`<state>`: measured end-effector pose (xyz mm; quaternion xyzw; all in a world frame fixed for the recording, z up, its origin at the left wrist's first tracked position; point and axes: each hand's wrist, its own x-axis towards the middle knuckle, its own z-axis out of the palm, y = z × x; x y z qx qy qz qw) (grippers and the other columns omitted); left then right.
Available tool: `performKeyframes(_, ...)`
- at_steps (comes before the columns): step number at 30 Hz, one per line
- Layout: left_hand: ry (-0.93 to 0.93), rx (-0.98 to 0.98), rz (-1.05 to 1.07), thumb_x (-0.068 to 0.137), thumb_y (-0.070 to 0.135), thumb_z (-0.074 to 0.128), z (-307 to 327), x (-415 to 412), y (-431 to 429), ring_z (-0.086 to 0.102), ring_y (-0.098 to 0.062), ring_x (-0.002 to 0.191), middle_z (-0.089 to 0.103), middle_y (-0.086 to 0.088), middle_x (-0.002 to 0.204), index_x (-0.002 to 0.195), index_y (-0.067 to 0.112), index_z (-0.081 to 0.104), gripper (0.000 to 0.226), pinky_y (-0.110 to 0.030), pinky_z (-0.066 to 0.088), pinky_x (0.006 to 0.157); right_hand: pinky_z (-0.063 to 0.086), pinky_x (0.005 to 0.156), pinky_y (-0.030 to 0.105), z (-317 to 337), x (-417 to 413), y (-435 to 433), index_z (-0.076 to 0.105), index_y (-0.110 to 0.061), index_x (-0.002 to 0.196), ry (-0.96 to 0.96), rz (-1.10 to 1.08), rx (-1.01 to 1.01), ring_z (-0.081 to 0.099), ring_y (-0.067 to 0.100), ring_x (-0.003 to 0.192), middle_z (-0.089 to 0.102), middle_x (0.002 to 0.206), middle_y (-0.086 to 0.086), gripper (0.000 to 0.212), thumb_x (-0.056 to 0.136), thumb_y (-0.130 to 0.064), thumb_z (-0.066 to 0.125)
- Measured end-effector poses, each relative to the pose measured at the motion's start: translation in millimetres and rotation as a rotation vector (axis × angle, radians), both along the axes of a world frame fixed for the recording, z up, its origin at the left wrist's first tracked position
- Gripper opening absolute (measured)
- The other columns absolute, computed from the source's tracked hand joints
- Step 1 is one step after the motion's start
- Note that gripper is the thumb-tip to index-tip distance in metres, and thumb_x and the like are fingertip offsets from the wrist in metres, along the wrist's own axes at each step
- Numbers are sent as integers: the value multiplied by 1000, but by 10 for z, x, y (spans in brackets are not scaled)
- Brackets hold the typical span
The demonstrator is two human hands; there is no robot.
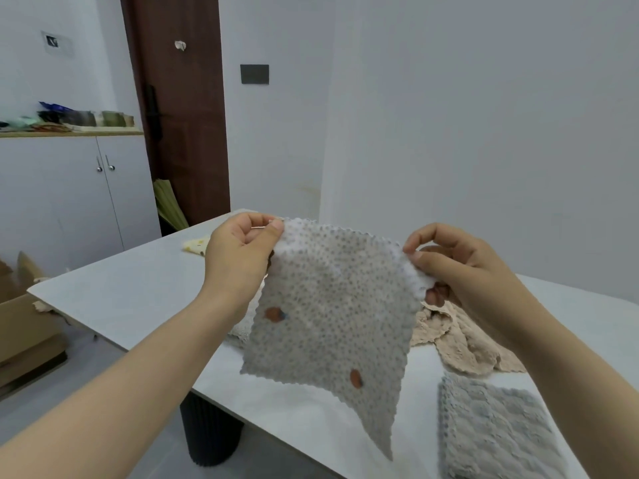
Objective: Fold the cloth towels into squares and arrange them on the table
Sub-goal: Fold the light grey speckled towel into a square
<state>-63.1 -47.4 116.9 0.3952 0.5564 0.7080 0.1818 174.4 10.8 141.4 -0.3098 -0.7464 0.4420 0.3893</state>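
Grey dotted towel [328, 323] pinched between left hand [238, 254], right hand [460, 271]

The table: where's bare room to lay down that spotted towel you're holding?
Widest bare patch: the left end of the table, between the yellow cloth and the near edge. A smaller one lies under the hanging spotted towel, left of the folded grey towel. The right side is crowded: crumpled beige towels just behind that grey one.

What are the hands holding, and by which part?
A grey dotted towel, held up by its two top corners: left hand pinches the left one, right hand the right.
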Motion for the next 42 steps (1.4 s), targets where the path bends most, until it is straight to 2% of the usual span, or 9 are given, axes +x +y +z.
performKeyframes(3, -24, -13, -84, 91, 22, 61, -13, 52, 1, 49, -11, 57, 59, 3, 61, 90, 14, 66, 10, -20, 44, 52, 40, 51, 22, 5, -24, -5, 70, -11, 88, -24, 15, -15, 49, 15, 49, 55, 62, 7, 20, 93, -3, 52)
performKeyframes(7, -8, -20, -189, 93, 16, 57, -22, 136, -20, 55, -13, 63, 66, -2, 70, 94, 13, 66, 10, -17, 48, 53, 40, 53, 22, 21, -65, -31, 73, -14, 93, -88, 24, -28, 52, 12, 48, 62, 57, -1, 19, 93, -8, 55)
performKeyframes(13, 70, -15, -238, 93, 11, 55, -57, 230, -45, 63, -21, 73, 66, -29, 86, 98, 9, 67, 13, -37, 56, 73, 42, 50, 17, 62, -112, -93, 75, -18, 98, -149, 127, -71, 65, 15, 60, 74, 81, 6, 30, 92, 1, 52)
performKeyframes(17, 65, -9, -222, 89, 13, 61, -59, 297, -62, 64, -19, 70, 67, -17, 72, 90, 8, 68, 9, -44, 57, 78, 37, 41, 11, 67, -192, -133, 74, -11, 86, -96, 42, 60, 56, 4, 42, 71, 61, 0, 5, 83, -9, 70)
performKeyframes(19, 71, -5, -209, 88, 15, 63, -58, 323, -70, 66, -22, 72, 69, -13, 72, 89, 9, 69, 8, -46, 57, 80, 38, 43, 12, 55, -226, -145, 74, -15, 75, -86, -8, 174, 54, 6, 43, 70, 60, -3, 7, 80, -19, 74)
performKeyframes(22, 96, 10, -204, 86, 14, 66, -48, 351, -79, 70, -23, 80, 74, -7, 80, 85, 12, 71, 6, -40, 58, 81, 35, 46, 12, 38, -263, -153, 73, -19, 69, -90, -84, 306, 44, 5, 44, 59, 53, -11, 12, 77, -26, 77)
performKeyframes(26, 76, 9, -221, 84, 14, 67, -21, 367, -94, 71, -21, 80, 75, -4, 82, 86, 11, 73, 7, -30, 59, 76, 35, 50, 15, 34, -307, -177, 71, -21, 69, -27, -56, 341, 41, 7, 47, 61, 66, -2, 11, 79, -25, 75)
performKeyframes(29, 53, 4, -263, 84, 13, 67, -2, 381, -116, 71, -18, 78, 75, -4, 82, 86, 10, 74, 8, -27, 58, 74, 39, 47, 14, 25, -328, -180, 69, -15, 74, -26, -10, 301, 46, 6, 43, 56, 50, -12, 12, 84, -19, 70)
performKeyframes(42, 9, 29, -358, 86, 10, 64, 23, 473, -175, 71, -17, 76, 75, -9, 84, 89, 8, 74, 11, -25, 59, 71, 50, 56, 19, -65, -385, -136, 71, -17, 78, 36, -15, 252, 58, 6, 61, 70, 73, 0, 9, 86, -17, 67)
